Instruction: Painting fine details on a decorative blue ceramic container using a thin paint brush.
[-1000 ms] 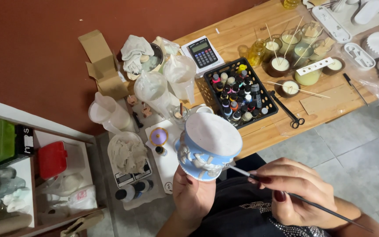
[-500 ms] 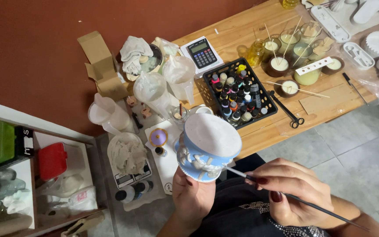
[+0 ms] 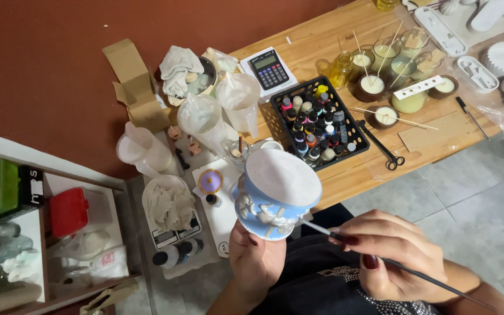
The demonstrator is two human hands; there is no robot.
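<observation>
The blue pot (image 3: 275,195) sits tipped on its side in the left hand (image 3: 255,262), which grips it from below so its white relief faces the brush (image 3: 380,259), pinched in the right hand (image 3: 395,256) with its tip touching the rim. Just beyond the hands, a tray of paint bottles (image 3: 319,122) lies on the table (image 3: 333,44), with scissors (image 3: 383,146) beside it; nothing stands between brush and pot.

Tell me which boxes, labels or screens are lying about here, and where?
Calculator: back of the table, dark keys, grey screen.
Cardboard box: against the red wall, brown, flaps open.
Kitchen scale: near the left hand, small grey display.
White label strip: across the candle jars.
</observation>
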